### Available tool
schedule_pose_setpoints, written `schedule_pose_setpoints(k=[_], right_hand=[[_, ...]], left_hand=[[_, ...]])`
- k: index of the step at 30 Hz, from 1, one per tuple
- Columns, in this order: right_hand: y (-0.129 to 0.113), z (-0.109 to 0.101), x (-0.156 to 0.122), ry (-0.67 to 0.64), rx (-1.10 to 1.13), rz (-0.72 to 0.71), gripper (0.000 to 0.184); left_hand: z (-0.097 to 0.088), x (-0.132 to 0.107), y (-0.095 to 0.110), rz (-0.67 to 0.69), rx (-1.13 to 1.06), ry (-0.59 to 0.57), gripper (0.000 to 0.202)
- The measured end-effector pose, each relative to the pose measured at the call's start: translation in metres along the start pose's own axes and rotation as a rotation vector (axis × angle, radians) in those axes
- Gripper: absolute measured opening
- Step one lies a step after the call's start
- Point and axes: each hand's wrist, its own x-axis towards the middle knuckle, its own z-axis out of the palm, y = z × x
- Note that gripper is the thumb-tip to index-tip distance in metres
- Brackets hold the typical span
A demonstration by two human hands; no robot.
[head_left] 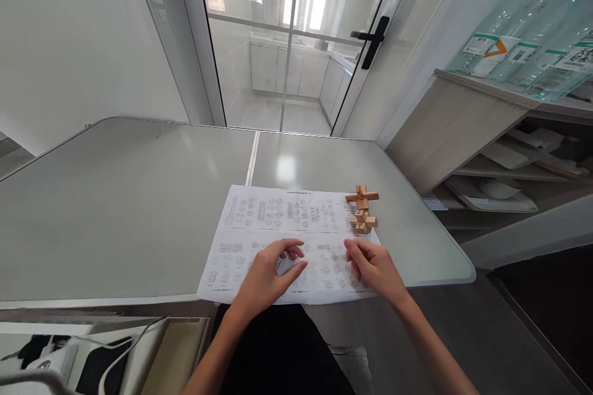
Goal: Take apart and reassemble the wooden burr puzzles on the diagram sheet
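Observation:
A printed sheet (273, 234) with rows of small diagrams lies on the table beneath both hands. My left hand (273, 268) is above its lower middle, thumb and curved fingers apart with nothing between them. Over the lower right part is my right hand (373, 265), its fingers curled and thumb drawn in against them. Whatever the right hand may hold is hidden by the fingers. Beyond it, at the sheet's right edge, two wooden interlocking puzzles stand close together: a cross-shaped puzzle (362, 197) farther back and a more compact block puzzle (362, 221) nearer me.
The grey table (115, 210) reaches far to the left. A glass door (287, 68) with a black handle (374, 42) is behind it. At right, a shelf unit (477, 123) carries several plastic bottles (503, 43). Cables (120, 355) lie at lower left.

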Motion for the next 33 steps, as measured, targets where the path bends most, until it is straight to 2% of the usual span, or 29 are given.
schedule_pose_setpoints(k=[8, 14, 33], right_hand=[[0.014, 0.005, 0.008, 0.016, 0.17, -0.001, 0.053], [0.014, 0.005, 0.006, 0.038, 0.162, -0.022, 0.05], [0.022, 0.008, 0.01, 0.047, 0.191, -0.042, 0.048]], left_hand=[[-0.001, 0.003, 0.007, -0.049, 0.004, 0.037, 0.027], [-0.001, 0.004, 0.007, -0.038, 0.039, 0.084, 0.027], [-0.002, 0.004, 0.007, -0.09, 0.03, 0.057, 0.029]])
